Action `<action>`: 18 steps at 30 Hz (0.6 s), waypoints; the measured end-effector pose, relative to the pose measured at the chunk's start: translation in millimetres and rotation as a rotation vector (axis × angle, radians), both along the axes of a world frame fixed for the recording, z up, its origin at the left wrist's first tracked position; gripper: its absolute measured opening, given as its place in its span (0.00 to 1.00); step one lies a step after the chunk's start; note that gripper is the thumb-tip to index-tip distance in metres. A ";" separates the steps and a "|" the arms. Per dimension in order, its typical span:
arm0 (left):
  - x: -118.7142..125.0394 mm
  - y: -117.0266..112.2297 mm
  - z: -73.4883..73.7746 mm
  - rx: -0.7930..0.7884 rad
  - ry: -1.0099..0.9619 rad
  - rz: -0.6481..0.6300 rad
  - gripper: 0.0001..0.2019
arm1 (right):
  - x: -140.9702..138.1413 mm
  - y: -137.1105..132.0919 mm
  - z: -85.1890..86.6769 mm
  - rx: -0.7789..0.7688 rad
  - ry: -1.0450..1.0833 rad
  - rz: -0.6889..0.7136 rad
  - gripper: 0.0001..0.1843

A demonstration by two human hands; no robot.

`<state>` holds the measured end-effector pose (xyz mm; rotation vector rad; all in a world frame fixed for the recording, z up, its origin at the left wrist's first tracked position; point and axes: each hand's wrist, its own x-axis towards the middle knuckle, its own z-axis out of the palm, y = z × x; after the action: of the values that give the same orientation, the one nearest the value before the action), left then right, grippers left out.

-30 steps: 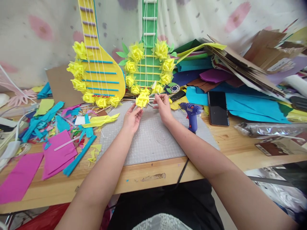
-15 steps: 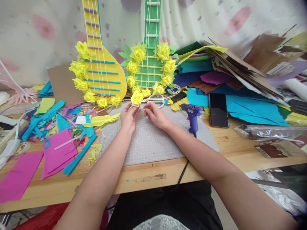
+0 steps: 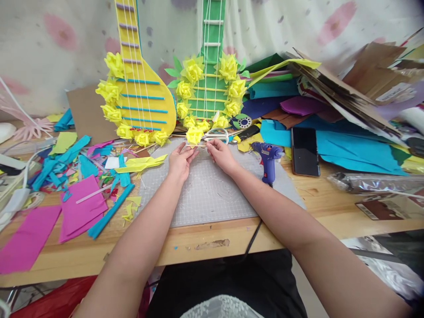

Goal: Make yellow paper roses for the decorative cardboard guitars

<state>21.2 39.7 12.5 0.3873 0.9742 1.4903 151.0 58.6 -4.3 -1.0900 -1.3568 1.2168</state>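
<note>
My left hand (image 3: 179, 161) and my right hand (image 3: 221, 155) meet over the grey cutting mat (image 3: 212, 198). Between them a thin pale stick (image 3: 196, 145) runs level, its right end pinched in my right fingers. My left hand is closed around its left part. A yellow paper flower (image 3: 194, 135) shows just above the stick; whether it is fixed there, I cannot tell. Behind stand a yellow paper guitar (image 3: 145, 104) and a green one (image 3: 208, 95), both edged with yellow flowers. White-handled scissors (image 3: 218, 134) lie beyond my right hand.
A blue glue gun (image 3: 268, 160) stands right of my right hand, its cord running over the table edge. Further right lie a phone (image 3: 305, 151) and stacked coloured paper (image 3: 351, 145). Paper scraps (image 3: 84, 163) and magenta sheets (image 3: 82, 205) cover the left side.
The view has shifted slightly, so most things sit a little further right. Both hands keep hold of the stick, which now lies more level.
</note>
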 end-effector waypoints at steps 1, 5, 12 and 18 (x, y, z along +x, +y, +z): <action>0.0 0.1 -0.1 -0.006 0.004 -0.003 0.22 | -0.1 0.3 0.0 -0.006 0.004 -0.005 0.13; 1.3 -0.1 0.3 0.005 0.004 0.034 0.26 | -0.2 1.0 -0.4 0.020 -0.031 -0.040 0.15; 4.0 -1.5 2.8 0.025 0.020 0.043 0.26 | 0.3 0.6 -2.1 0.055 -0.116 -0.039 0.15; -1.4 0.7 3.5 0.042 -0.018 0.034 0.17 | 1.4 -3.0 -0.8 0.112 -0.307 0.078 0.10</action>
<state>19.8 40.5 16.1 0.3887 0.9410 1.5443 152.4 55.6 -5.2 -1.1875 -1.6938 1.0436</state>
